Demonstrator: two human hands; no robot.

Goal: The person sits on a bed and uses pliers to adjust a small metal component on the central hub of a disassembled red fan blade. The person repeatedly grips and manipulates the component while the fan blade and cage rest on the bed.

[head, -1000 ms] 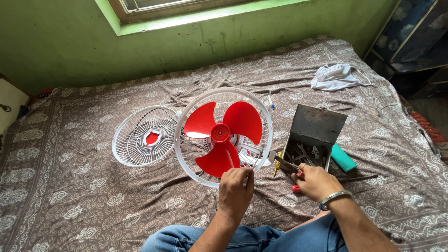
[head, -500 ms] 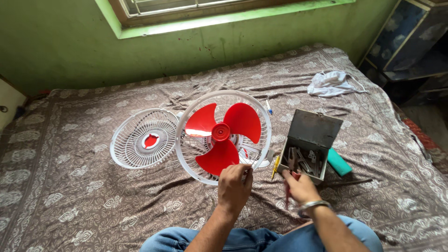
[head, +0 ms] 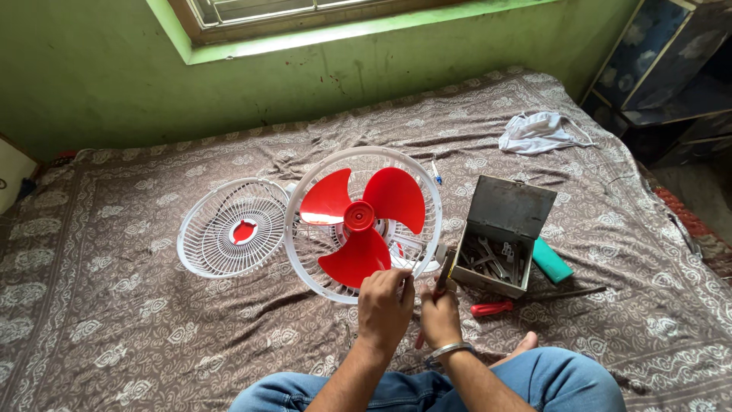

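Both forearms reach forward from the lap side by side, the left hand (head: 386, 304) curled with fingertips pinched together, the right hand (head: 440, 314), a metal bangle at its wrist, closed in a fist.

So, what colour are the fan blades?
Red: the fan blades show clearly in the head view, inside a white guard.

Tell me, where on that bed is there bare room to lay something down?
Bare bedspread lies left of the loose grille, and behind the fan toward the wall. It is crowded near both hands, where toolbox and red screwdriver lie.
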